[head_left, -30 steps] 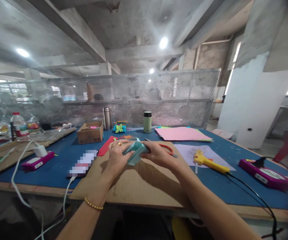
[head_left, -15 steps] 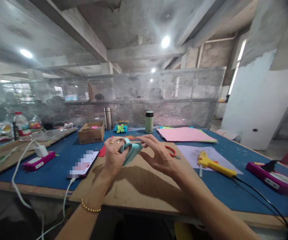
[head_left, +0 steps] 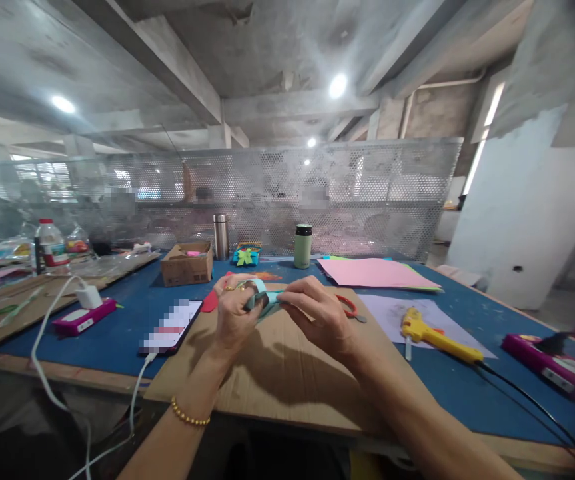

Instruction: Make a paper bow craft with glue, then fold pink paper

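My left hand (head_left: 232, 320) is closed around a light blue paper piece (head_left: 270, 305), part of which curves up in a loop over the fingers. The fingers of my right hand (head_left: 321, 319) are pinched together at the paper's right end. Both hands are above a brown cardboard sheet (head_left: 287, 383). Just beyond my right hand lie scissors with red handles (head_left: 350, 306), partly hidden. A red piece (head_left: 210, 301) shows behind my left hand.
To the right, a yellow glue gun (head_left: 437, 337) rests on a lilac sheet (head_left: 384, 310). Pink paper (head_left: 372, 273), a green tumbler (head_left: 303, 247), a steel flask (head_left: 221, 239) and a small carton (head_left: 187, 267) stand farther back. A phone (head_left: 174, 327) charges at left, near a purple power strip (head_left: 84, 317).
My right hand's fingers have gone from spread to pinched on the paper's right end. The paper has turned a little in my left hand. The view has shifted slightly left.
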